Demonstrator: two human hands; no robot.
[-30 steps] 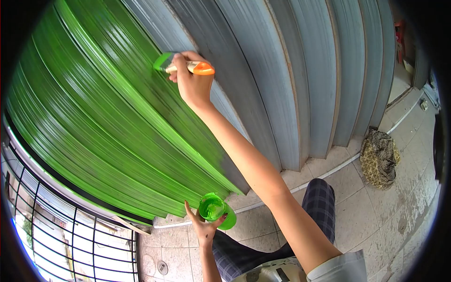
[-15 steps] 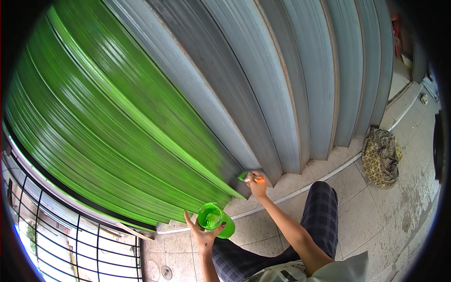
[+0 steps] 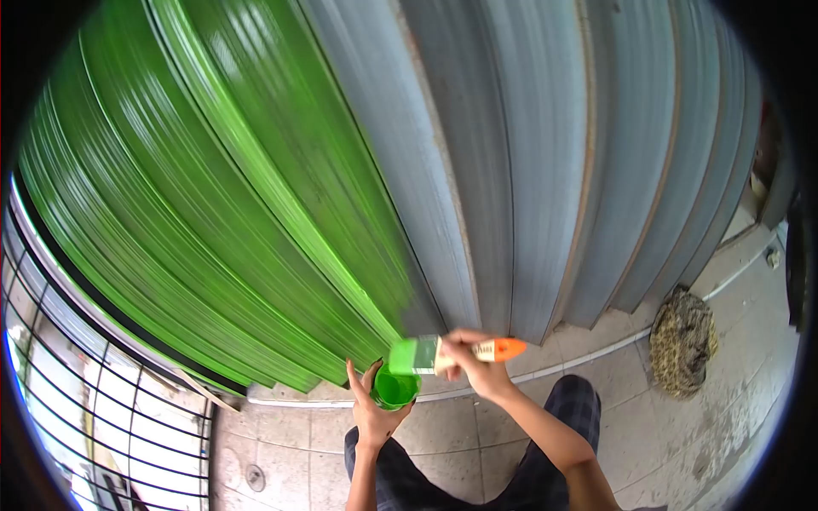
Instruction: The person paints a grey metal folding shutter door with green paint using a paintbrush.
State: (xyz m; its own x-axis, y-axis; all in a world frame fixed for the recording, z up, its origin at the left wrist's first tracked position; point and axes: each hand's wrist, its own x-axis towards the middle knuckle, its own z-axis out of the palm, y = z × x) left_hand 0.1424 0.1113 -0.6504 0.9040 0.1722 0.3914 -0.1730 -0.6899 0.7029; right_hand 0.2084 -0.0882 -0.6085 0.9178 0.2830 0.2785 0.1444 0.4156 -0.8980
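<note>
Brush (image 3: 456, 353) in closed grip (image 3: 467, 356)

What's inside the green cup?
Green paint. The paintbrush hides part of the cup's far rim, and the bottom is covered, so I can't tell the depth.

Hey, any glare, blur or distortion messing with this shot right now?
Head view: streaky glare on the green panels; strong fisheye bending, dark rounded corners; scene behind the black grille overexposed; brush slightly soft, though its outline stays readable.
</note>
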